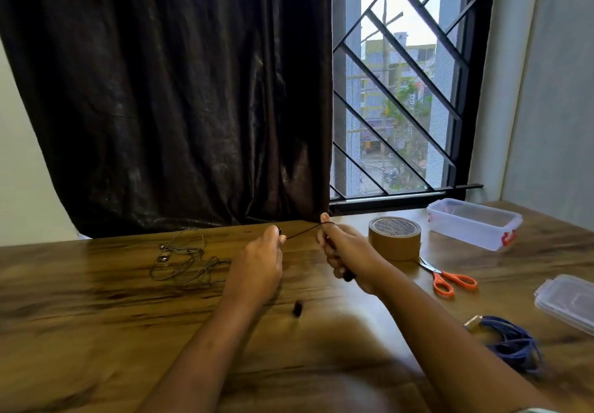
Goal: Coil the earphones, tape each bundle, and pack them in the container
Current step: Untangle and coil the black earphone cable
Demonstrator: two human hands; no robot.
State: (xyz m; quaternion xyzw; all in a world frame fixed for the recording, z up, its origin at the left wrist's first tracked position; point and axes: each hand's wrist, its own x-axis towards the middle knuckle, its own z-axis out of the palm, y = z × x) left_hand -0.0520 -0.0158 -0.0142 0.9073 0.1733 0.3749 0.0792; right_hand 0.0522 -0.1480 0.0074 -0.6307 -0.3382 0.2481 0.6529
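At the frame's centre, above the worktop [96, 300], the left hand [257, 261] pinches one end of the black earphone cord [302, 232], stretched taut to the right hand [348, 251], whose fingers [336, 266] curl round the rest. Pulled harder, the cord could slip free; the dangling end [297, 308] may tangle.

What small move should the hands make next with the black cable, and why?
Probably the left hand should carry its end over to the right hand and lay one more loop there. The black cable stretches between both hands, so a length is not yet coiled. The tape stands unused beside the right hand.
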